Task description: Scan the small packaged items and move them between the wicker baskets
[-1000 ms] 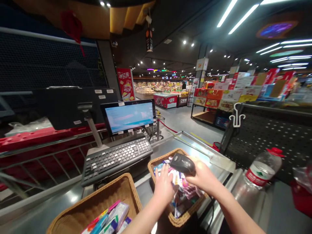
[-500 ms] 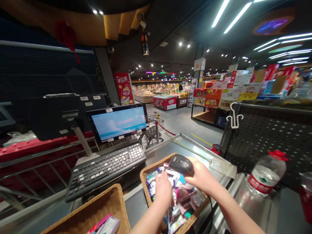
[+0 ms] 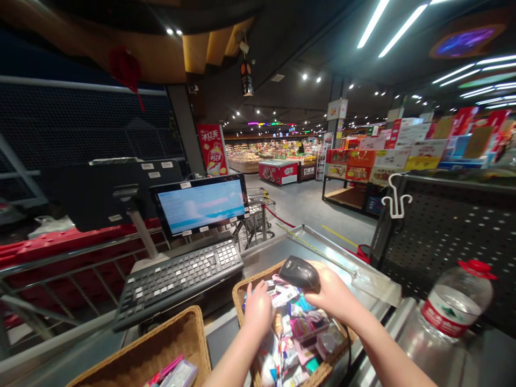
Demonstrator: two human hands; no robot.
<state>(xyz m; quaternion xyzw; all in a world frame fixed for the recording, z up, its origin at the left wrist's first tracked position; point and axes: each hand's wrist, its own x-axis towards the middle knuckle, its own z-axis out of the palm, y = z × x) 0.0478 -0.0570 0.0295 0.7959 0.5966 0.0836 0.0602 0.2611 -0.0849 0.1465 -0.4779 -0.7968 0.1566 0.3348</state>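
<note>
While R hand (image 3: pixel 331 294) grips a black handheld barcode scanner (image 3: pixel 298 272) w/ fingers wrapped round it, L hand (image 3: pixel 258 310) sits just left of & below it, fingers bunched over small packets (image 3: pixel 292 344) in wicker basket (image 3: pixel 241 297), can't tell if pinching any. Scanner's long axis runs roughly across view, tip toward L hand, R hand nearer, held just above basket. Second wicker basket (image 3: pixel 177 344) w/ more packs sits to left, near POS keyboard (image 3: pixel 179 282)

The right hand (image 3: pixel 330 294) hides the handle of the black barcode scanner (image 3: pixel 298 272).
</note>
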